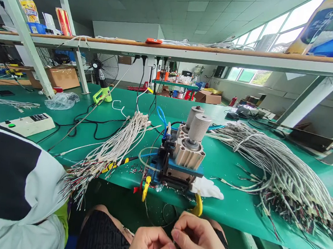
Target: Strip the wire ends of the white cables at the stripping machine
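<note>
The left hand point(152, 247) and right hand point(201, 239) are pinching a light, limp-looking wire point(174, 238) between pressed fingertips, holding close to its end, the steadiest place to grip.

The fingers point(187, 223) hide what they pinch; left hand point(152, 247) and right hand point(203, 241) are cut off below.

I have one view only, from the camera on the person's head, facing forward and down, close above the hands point(152, 247) at frame bottom, the green workbench point(232, 175) across the middle
</note>
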